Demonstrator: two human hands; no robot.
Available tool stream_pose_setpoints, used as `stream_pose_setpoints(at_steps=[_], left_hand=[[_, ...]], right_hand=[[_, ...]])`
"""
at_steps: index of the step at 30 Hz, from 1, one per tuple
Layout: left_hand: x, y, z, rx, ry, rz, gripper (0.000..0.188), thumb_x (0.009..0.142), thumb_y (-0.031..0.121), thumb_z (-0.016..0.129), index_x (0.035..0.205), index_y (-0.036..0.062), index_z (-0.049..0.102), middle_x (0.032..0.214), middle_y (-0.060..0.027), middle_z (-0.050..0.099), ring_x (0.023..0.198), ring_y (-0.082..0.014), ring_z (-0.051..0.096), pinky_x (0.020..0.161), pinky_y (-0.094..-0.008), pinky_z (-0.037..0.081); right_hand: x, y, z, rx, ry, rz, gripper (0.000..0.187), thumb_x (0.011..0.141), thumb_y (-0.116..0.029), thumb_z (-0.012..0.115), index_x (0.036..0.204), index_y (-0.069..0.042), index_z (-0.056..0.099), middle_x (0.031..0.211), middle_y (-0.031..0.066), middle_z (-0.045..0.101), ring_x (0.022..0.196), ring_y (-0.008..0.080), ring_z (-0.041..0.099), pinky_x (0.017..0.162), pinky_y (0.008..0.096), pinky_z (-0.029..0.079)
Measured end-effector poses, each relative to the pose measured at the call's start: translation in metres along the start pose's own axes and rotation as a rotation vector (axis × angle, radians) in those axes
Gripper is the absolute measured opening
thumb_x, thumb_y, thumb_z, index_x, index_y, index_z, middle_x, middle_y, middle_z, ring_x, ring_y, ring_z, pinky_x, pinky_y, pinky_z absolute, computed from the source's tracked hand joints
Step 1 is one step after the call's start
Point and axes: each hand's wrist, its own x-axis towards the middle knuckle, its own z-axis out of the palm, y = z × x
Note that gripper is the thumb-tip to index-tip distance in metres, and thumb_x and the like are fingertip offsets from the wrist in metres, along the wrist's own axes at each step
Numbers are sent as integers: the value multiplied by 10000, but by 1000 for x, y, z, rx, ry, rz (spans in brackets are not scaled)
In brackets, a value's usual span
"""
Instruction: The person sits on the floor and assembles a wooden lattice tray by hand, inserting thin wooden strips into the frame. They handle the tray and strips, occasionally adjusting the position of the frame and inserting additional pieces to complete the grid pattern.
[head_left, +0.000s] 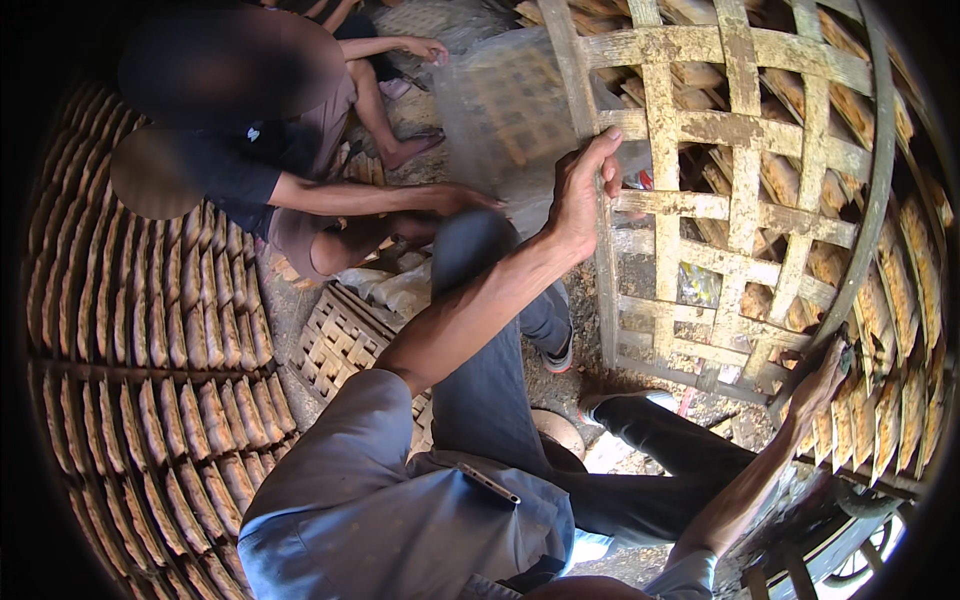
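A woven bamboo rack (pixel 735 130) with wide open gaps stands tilted up on my right. My left hand (pixel 582 190) is closed around its near-left edge strip, the thumb lying over the top. Farther down on the right, my right hand (pixel 818 385) grips the rack's lower corner, where the dark curved rim meets the bottom strip. Its fingertips are partly hidden in shadow. Through the gaps show rows of light brown pieces and a small clear packet with yellow bits (pixel 698 284).
Stacked rows of slatted brown pieces (pixel 200 320) rise on the left and far right. A smaller woven panel (pixel 335 340) lies by my left knee. Two people sit ahead on the left; one's arm (pixel 380 197) reaches toward a rack under clear plastic (pixel 500 110). A wheel (pixel 860 560) shows lower right.
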Motion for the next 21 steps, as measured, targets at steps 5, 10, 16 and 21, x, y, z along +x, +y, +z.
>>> stream_pose_setpoints(at_steps=[5, 10, 16, 21], left_hand=[[-1, 8, 5, 55, -17, 19, 508, 932, 521, 715, 1081, 48, 603, 920, -74, 624, 891, -162, 678, 643, -371, 659], [2, 19, -1, 265, -502, 279, 427, 978, 126, 673, 1346, -4, 498, 1209, -197, 618, 1034, -277, 731, 819, -351, 663], [-6, 2, -2, 249, -346, 177, 598, 971, 471, 708, 1246, -44, 576, 890, -128, 652, 543, -176, 694, 414, -265, 552], [2, 27, -22, 201, -198, 358, 399, 987, 429, 696, 983, 34, 642, 768, -69, 640, 509, -111, 671, 308, -234, 462]], right_hand=[[1, 5, 9, -183, 96, -27, 587, 1072, -586, 452, 944, -49, 650, 645, -13, 487, 488, 97, 446, 444, 272, 400], [12, -8, 7, -417, 235, -11, 569, 1086, -587, 391, 1167, -77, 629, 741, 25, 528, 596, 103, 504, 485, 345, 389], [-14, -76, 39, -120, 375, -64, 596, 1086, -589, 365, 1294, -87, 610, 883, 64, 548, 626, 135, 512, 519, 270, 416], [-9, -78, 33, -37, 196, -246, 734, 1090, -616, 246, 1496, -41, 456, 1406, 153, 561, 1200, 294, 626, 1008, 395, 503]])
